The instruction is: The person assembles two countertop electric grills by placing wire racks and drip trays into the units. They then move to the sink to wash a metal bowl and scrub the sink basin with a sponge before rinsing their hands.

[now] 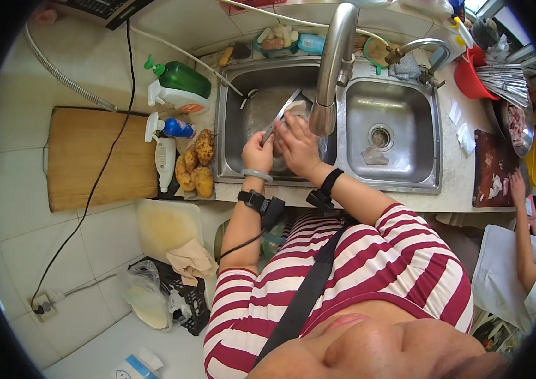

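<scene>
At the far left is a wooden board (100, 151), with a green bottle (182, 78), a blue spray bottle (179, 128) and a group of brown potatoes (203, 181) to its right, the potatoes just beside the sink's left basin (235, 151). Over that basin, the left hand (257, 155) has its grip closed around the near end of a long, grey, knife-like tool (283, 112), which slants away and to the right. Just beside it, the right hand (297, 148) lies with its fingers along the tool and against a pale piece (295, 108); whether its grip is closed on either one, I cannot tell. A tall metal tap (337, 57) arches over the area between the basins. In the right basin (407, 117), a pale scrap (375, 156) lies near the drain. Farther right on the surface (457, 180) are a red container (470, 76) beside thin silvery sticks (505, 82), then a dark red board (489, 158) bearing pale bits. A co-worker's hand (517, 184) is at that board's right edge, below a metal bowl (525, 149) holding pinkish meat (516, 123).
</scene>
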Motion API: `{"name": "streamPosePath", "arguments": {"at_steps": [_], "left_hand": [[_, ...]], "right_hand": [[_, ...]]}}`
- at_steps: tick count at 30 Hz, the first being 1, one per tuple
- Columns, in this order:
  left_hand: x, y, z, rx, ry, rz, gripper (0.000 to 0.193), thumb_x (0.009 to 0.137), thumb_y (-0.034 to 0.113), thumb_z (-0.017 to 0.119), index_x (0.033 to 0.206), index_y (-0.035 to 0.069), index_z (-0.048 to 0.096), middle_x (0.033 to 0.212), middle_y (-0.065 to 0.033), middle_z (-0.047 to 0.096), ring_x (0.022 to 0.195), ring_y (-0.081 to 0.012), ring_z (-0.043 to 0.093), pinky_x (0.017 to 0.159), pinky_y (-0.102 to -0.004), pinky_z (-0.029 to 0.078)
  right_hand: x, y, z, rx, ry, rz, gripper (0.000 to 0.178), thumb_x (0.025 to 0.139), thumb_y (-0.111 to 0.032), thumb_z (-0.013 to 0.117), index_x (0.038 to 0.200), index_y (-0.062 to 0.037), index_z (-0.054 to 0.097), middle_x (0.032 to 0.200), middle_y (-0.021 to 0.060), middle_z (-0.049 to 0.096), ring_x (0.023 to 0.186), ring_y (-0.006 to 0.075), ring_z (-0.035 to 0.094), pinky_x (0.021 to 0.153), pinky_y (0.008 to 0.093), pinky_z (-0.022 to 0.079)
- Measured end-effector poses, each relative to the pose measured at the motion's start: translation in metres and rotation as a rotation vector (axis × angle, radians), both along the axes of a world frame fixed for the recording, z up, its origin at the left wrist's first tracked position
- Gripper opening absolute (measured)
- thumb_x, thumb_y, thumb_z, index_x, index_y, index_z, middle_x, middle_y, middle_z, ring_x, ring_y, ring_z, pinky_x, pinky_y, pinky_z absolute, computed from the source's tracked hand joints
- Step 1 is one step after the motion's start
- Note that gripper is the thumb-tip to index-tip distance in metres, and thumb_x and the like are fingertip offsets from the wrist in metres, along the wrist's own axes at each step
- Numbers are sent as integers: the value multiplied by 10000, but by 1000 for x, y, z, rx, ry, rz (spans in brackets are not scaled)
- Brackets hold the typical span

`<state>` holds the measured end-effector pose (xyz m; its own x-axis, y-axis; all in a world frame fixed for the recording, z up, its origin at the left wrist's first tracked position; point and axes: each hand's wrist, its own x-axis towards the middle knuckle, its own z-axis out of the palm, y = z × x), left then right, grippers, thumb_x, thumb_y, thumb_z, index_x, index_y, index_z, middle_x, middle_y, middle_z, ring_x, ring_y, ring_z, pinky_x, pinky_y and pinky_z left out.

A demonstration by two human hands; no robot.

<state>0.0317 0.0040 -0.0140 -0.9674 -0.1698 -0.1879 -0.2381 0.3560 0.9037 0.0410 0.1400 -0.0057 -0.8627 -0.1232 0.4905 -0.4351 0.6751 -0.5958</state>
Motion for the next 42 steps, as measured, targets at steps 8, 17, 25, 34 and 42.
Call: {"name": "streamPosePath", "arguments": {"at_steps": [8, 17, 25, 34, 42], "left_hand": [[11, -17, 19, -426, 535, -70, 160, 787, 161, 625, 780, 9, 577, 625, -25, 511, 587, -70, 443, 555, -218, 368], [11, -30, 29, 489, 249, 224, 115, 854, 128, 540, 821, 19, 558, 703, -9, 557, 580, -88, 499, 531, -211, 424], [9, 9, 23, 483, 245, 293, 167, 890, 192, 487, 860, 32, 523, 780, -12, 558, 714, -73, 489, 654, -214, 404], [5, -7, 32, 102, 43, 107, 219, 883, 214, 501, 835, 2, 528, 748, -17, 548, 661, -68, 441, 624, -218, 387], [5, -3, 38, 610, 211, 160, 242, 888, 247, 489, 925, 12, 534, 827, -2, 566, 747, -85, 496, 688, -229, 412]], "right_hand": [[-90, 43, -86, -314, -188, 104, 360, 901, -127, 329, 1228, 0, 412, 1173, 187, 467, 1125, 290, 413, 976, 312, 294], [-37, 55, -87, -1536, -1302, 86, 502, 925, -331, 314, 1327, -42, 234, 1207, 105, 423, 1152, 196, 371, 956, 261, 288], [35, 3, -93, -1112, -966, 28, 611, 919, -410, 262, 1354, -16, 96, 1384, 137, 188, 1293, 233, 154, 1037, 311, 147], [8, 12, -15, -406, -174, 226, 571, 919, -295, 275, 1346, 28, 75, 1381, 242, 145, 1286, 354, 150, 1040, 385, 126], [-90, 47, -48, -678, -575, 212, 534, 929, -365, 229, 1307, 11, 217, 1322, 172, 253, 1221, 250, 226, 1017, 335, 175]]}}
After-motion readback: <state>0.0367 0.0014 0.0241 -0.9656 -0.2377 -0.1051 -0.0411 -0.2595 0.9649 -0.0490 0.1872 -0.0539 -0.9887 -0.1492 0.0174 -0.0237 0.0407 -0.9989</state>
